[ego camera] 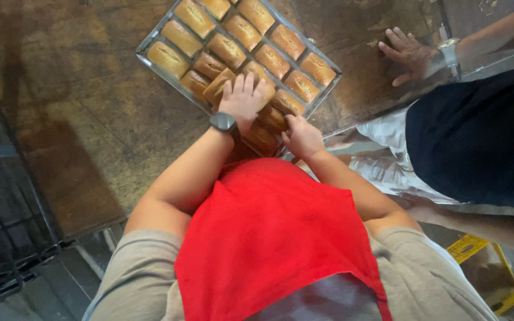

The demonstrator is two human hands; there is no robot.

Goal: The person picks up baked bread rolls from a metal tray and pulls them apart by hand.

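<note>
A metal baking tray [150, 49] full of several golden-brown bread loaves [227, 50] lies on a worn brown work table [90, 119]. My left hand [243, 98], with a dark watch on the wrist, lies palm down on the loaves near the tray's near side, fingers spread, beside one tilted loaf [217, 87]. My right hand [301, 135] has its fingers curled at the tray's near corner, touching a loaf [273, 117] there. A red apron hangs in front of me.
Another person in a dark shirt stands at the right, with a hand [408, 56] wearing a wristwatch flat on the table. A black metal rack [1, 226] stands at the left. A yellow box [489, 267] sits on the floor at lower right.
</note>
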